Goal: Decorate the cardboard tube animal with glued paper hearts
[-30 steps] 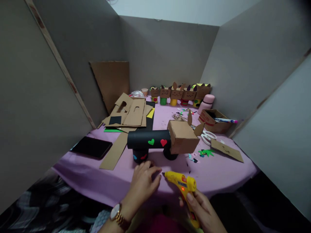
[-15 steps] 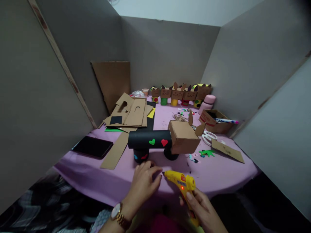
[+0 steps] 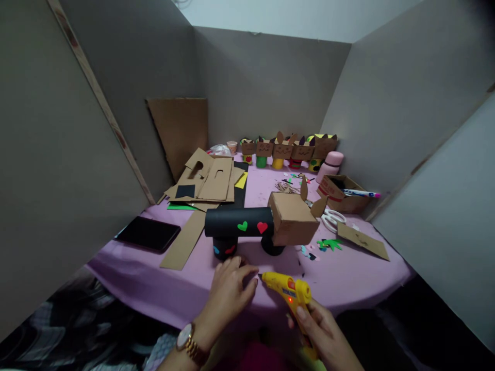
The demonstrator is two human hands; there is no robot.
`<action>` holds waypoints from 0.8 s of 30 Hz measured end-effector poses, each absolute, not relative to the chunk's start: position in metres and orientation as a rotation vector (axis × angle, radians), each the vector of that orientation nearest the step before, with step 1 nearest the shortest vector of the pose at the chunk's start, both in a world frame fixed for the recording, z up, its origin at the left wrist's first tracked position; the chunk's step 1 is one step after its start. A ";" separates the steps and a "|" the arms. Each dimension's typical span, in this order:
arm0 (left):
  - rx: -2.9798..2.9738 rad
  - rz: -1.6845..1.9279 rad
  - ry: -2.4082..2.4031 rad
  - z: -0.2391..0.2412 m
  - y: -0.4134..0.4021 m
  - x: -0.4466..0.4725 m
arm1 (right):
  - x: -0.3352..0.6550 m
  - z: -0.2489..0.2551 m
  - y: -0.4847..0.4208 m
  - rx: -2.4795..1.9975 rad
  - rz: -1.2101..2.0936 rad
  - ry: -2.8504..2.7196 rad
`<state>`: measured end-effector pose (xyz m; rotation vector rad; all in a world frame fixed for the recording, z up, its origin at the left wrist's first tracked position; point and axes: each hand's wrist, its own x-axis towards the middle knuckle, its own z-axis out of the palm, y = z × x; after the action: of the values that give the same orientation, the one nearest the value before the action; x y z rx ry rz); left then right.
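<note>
My right hand (image 3: 320,335) grips the handle of a yellow glue gun (image 3: 288,291) whose nozzle points left, toward my left fingertips. My left hand (image 3: 230,293), with a watch at the wrist, rests on the purple tablecloth (image 3: 348,275) with fingers curled around something small and dark that I cannot make out. Just beyond stands a cardboard animal: a black tube body (image 3: 237,221) with a green and a red heart, short black legs, and a brown box head (image 3: 294,219) with two ears.
A black tablet (image 3: 147,233) lies at the left. Cardboard cut-outs (image 3: 211,178) and a cardboard strip (image 3: 185,239) lie behind it. A row of small cardboard figures (image 3: 288,149) stands at the back. White scissors (image 3: 330,219), a small box with a pen (image 3: 342,191), paper scraps and grey partition walls surround the table.
</note>
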<state>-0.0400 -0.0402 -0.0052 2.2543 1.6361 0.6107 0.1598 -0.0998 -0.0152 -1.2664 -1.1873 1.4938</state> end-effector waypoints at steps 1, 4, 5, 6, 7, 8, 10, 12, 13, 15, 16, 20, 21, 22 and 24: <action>2.255 0.608 1.636 -0.005 -0.040 -0.040 | 0.160 -0.014 -0.100 -1.266 1.491 -1.191; 2.250 0.596 1.634 -0.005 -0.041 -0.040 | 0.160 -0.012 -0.101 -1.283 1.513 -1.230; 2.249 0.593 1.631 -0.006 -0.041 -0.040 | 0.161 -0.012 -0.101 -1.290 1.514 -1.237; 2.249 0.593 1.630 -0.006 -0.041 -0.040 | 0.161 -0.012 -0.101 -1.292 1.505 -1.243; 2.250 0.596 1.628 -0.006 -0.040 -0.040 | 0.161 -0.012 -0.100 -1.288 1.486 -1.248; 2.251 0.601 1.627 -0.006 -0.040 -0.040 | 0.162 -0.011 -0.100 -1.280 1.473 -1.257; 2.250 0.612 1.625 -0.006 -0.040 -0.040 | 0.161 -0.011 -0.099 -1.269 1.481 -1.275; 2.246 0.616 1.621 -0.006 -0.040 -0.040 | 0.160 -0.010 -0.098 -1.273 1.513 -1.269; 2.245 0.616 1.620 -0.005 -0.040 -0.040 | 0.159 -0.010 -0.098 -1.274 1.517 -1.251; 2.243 0.615 1.620 -0.005 -0.040 -0.040 | 0.157 -0.010 -0.098 -1.268 1.496 -1.210; 2.242 0.613 1.621 -0.005 -0.040 -0.041 | 0.157 -0.009 -0.098 -1.261 1.486 -1.199; 2.238 0.595 1.633 -0.004 -0.040 -0.040 | 0.156 -0.008 -0.098 -1.265 1.490 -1.194; 2.235 0.592 1.633 -0.004 -0.040 -0.040 | 0.157 -0.008 -0.099 -1.273 1.496 -1.198; 2.230 0.590 1.630 -0.003 -0.039 -0.041 | 0.158 -0.007 -0.099 -1.282 1.505 -1.207; 2.220 0.594 1.602 -0.002 -0.040 -0.043 | 0.161 -0.008 -0.099 -1.288 1.522 -1.227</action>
<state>-0.0427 -0.0396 -0.0021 2.2202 1.6020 0.5935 0.1608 -0.0991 -0.0076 -1.2878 -1.2273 1.5223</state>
